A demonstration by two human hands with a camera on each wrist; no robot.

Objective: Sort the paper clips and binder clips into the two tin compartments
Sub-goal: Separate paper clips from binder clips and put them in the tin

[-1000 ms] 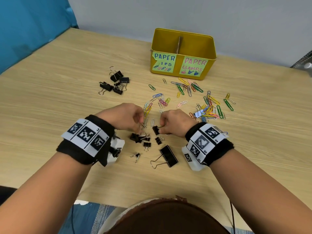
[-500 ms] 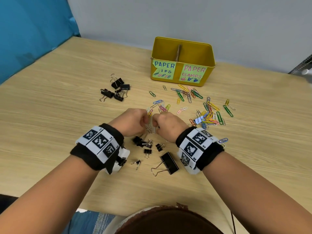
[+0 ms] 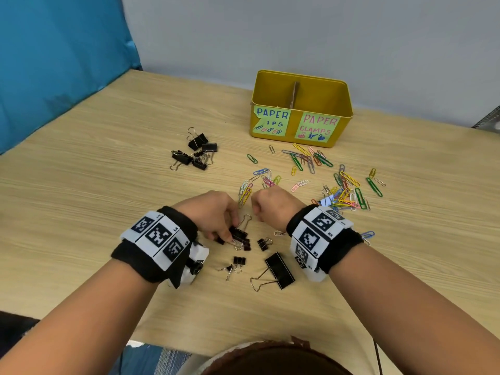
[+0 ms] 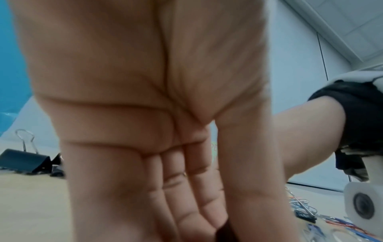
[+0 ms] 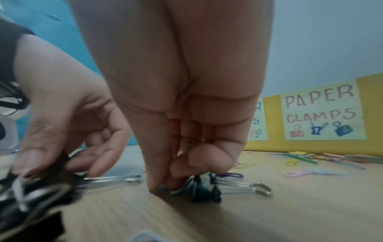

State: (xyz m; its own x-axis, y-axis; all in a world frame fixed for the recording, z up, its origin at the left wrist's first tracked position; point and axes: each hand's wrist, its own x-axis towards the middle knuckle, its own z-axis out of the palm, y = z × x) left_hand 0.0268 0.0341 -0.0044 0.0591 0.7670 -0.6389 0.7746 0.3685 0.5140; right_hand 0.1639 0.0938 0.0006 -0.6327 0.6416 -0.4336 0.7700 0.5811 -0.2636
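While both hands were held low over the pale wood-grain table (image 3: 81,212), the left hand (image 3: 213,212) was seen with its fingers curled down onto a small cluster of black binder clips with wire handles (image 3: 239,236), pinching it. The right hand (image 3: 272,207) was bunched at about three o'clock of the left; in the right wrist view its fingertips (image 5: 159,183) were pressed together on a small dark binder clip (image 5: 204,190) lying on the wood — a pinch, as far as could be told. A large black binder clip (image 3: 278,270) lay at six o'clock of the hands, a second group of black binder clips (image 3: 196,152) at eleven o'clock, and coloured paper clips (image 3: 343,190) were scattered at one to three o'clock. A yellow two-compartment tin with handwritten labels (image 3: 343,96) stood at twelve o'clock — its contents could not be made out.
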